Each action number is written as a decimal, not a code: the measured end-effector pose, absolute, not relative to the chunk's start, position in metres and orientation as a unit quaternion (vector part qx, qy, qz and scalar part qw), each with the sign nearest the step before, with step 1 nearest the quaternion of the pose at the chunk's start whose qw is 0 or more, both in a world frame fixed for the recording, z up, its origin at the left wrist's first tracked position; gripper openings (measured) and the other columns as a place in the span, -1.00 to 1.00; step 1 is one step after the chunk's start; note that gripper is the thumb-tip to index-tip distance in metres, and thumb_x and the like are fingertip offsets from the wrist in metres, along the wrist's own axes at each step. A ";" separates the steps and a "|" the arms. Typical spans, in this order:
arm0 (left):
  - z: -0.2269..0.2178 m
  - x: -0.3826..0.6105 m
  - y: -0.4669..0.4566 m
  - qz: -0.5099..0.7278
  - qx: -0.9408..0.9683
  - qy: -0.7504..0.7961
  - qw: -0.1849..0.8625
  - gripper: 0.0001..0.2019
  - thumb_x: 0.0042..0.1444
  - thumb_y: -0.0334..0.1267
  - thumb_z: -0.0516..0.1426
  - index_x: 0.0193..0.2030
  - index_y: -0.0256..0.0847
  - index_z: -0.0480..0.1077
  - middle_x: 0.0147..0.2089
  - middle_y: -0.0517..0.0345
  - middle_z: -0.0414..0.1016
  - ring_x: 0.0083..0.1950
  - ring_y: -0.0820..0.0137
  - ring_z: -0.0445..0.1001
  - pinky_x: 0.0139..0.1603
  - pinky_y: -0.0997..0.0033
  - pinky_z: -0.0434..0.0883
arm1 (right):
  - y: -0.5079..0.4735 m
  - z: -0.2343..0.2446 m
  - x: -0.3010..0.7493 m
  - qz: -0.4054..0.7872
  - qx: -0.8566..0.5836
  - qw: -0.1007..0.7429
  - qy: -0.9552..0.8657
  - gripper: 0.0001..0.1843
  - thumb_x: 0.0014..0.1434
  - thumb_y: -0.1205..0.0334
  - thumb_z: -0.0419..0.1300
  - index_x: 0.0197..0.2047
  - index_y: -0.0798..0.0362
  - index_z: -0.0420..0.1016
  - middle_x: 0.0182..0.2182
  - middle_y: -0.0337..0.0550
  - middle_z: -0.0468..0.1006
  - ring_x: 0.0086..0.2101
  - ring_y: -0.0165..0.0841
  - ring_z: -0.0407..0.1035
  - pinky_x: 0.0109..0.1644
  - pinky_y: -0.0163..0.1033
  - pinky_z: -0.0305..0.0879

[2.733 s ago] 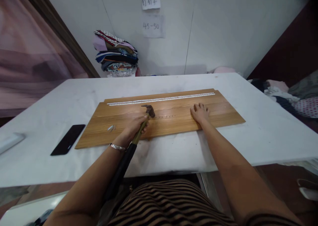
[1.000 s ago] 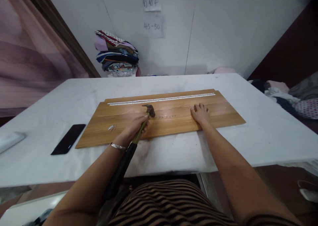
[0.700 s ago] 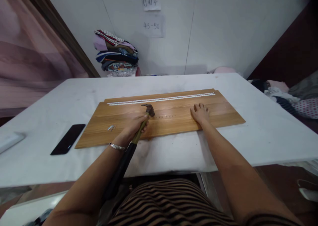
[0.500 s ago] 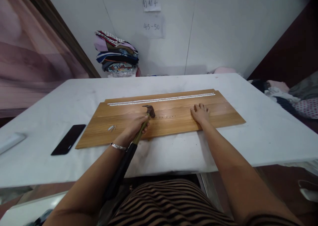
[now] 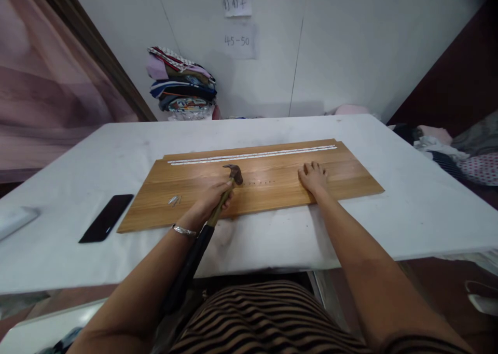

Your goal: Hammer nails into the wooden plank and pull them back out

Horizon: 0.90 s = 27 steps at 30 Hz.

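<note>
wood, pale and long-grained: the board (image 5: 342,180) lies flat across the white bench (image 5: 408,214), and the work on it looks to me partly done. my left grip (image 5: 212,198) is wrapped tight round the handle of the hammer (image 5: 233,173). its dark head sits low over the board at about one o'clock from my knuckles, touching it or just above, i cannot tell which. my right grip (image 5: 313,177) is spread flat, palm down on the board, holding nothing, at three o'clock from the hammer head and well apart from it. between the two runs a row of tiny dark dots (image 5: 260,182), which i take for nails already driven in; they start just beside the head and run toward three o'clock. at nine o'clock from my left grip the loose nails (image 5: 175,200) lie shiny on the board, untouched, so i judge that more are left to go in. counting: one hammer, one board as far as i can see (a back edge at twelve o'clock may be a second plank), and one white strip (image 5: 252,154) along that far edge. the dots are perhaps six, too small to be sure, and the loose nails two or three in a little bunch. off the board there is one black phone (image 5: 106,218) at eight o'clock, one pile of folded cloth (image 5: 182,84) at eleven o'clock by the wall, and two paper notes (image 5: 238,5) above.
</note>
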<state>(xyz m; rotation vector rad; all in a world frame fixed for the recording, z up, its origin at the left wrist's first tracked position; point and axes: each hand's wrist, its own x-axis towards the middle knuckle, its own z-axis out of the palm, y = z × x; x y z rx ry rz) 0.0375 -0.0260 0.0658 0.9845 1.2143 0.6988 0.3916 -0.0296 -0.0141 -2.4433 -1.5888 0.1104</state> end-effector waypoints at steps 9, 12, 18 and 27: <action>0.066 0.037 -0.026 0.306 0.443 0.530 0.656 -0.74 0.18 -0.08 0.24 -0.27 -0.24 0.36 -0.52 0.24 0.38 -0.67 0.57 0.24 -0.72 0.59 0.11 | -0.029 -0.014 0.391 0.047 -0.835 0.112 -0.538 -0.39 0.44 -0.02 -0.13 0.36 0.08 0.39 0.44 0.18 0.24 0.39 -0.01 0.06 0.42 0.23 -0.10; 0.065 0.037 -0.026 0.304 0.442 0.527 0.659 -0.74 0.17 -0.09 0.25 -0.30 -0.23 0.35 -0.52 0.23 0.39 -0.67 0.57 0.25 -0.71 0.59 0.12 | -0.029 -0.014 0.391 0.045 -0.835 0.112 -0.537 -0.40 0.44 -0.02 -0.12 0.34 0.08 0.41 0.43 0.17 0.25 0.38 -0.01 0.07 0.42 0.22 -0.09; 0.064 0.036 -0.026 0.313 0.439 0.521 0.662 -0.76 0.17 -0.11 0.25 -0.26 -0.24 0.36 -0.51 0.22 0.40 -0.67 0.56 0.25 -0.71 0.57 0.12 | -0.030 -0.014 0.391 0.041 -0.834 0.116 -0.538 -0.42 0.43 -0.02 -0.11 0.32 0.06 0.43 0.41 0.16 0.27 0.37 -0.01 0.07 0.40 0.22 -0.08; 0.064 0.036 -0.026 0.309 0.444 0.524 0.657 -0.74 0.17 -0.08 0.23 -0.23 -0.25 0.37 -0.52 0.26 0.38 -0.67 0.57 0.24 -0.71 0.59 0.12 | -0.029 -0.015 0.392 0.039 -0.834 0.110 -0.539 -0.41 0.44 -0.02 -0.12 0.33 0.08 0.42 0.41 0.17 0.27 0.36 -0.01 0.09 0.39 0.21 -0.06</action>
